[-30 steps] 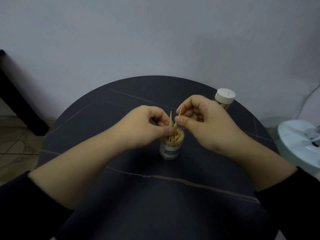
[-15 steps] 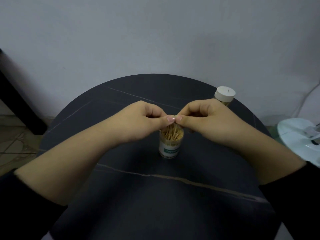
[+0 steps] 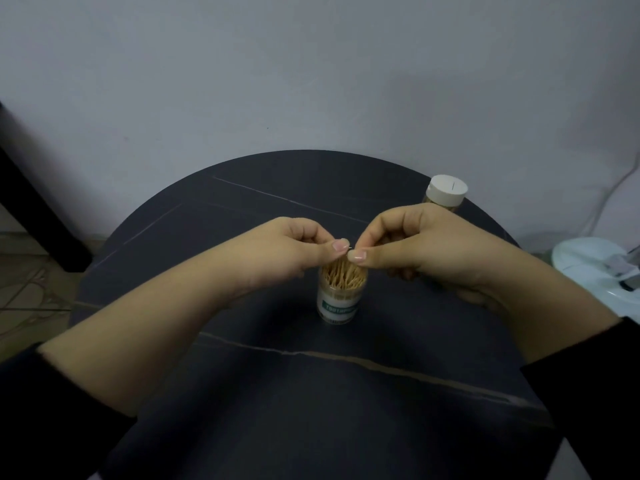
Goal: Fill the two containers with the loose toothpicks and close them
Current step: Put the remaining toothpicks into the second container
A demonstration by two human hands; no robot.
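Head view, the only one
- Round dark table point(image 3: 242, 410) against a pale wall
- Open container point(image 3: 341, 299) stands upright near the table's middle, no lid on it, green-and-white label facing the camera
- It is packed with toothpicks point(image 3: 344, 277) standing on end, tips level with the rim
- Left hand point(image 3: 294, 252) and right hand point(image 3: 408, 247) hang just above the mouth of the container, fingers curled in, thumb tips almost meeting
- On each hand, thumb pressed against forefinger in a pinch
- A thin pale sliver point(image 3: 350, 250) shows between the two thumb tips; too small to tell which hand holds it
- Second container point(image 3: 445, 199), white lid on, stands at the far right edge of the table, behind the right hand
- Dark sleeves pushed up both forearms
- White rounded object point(image 3: 595, 271) off the table to the right
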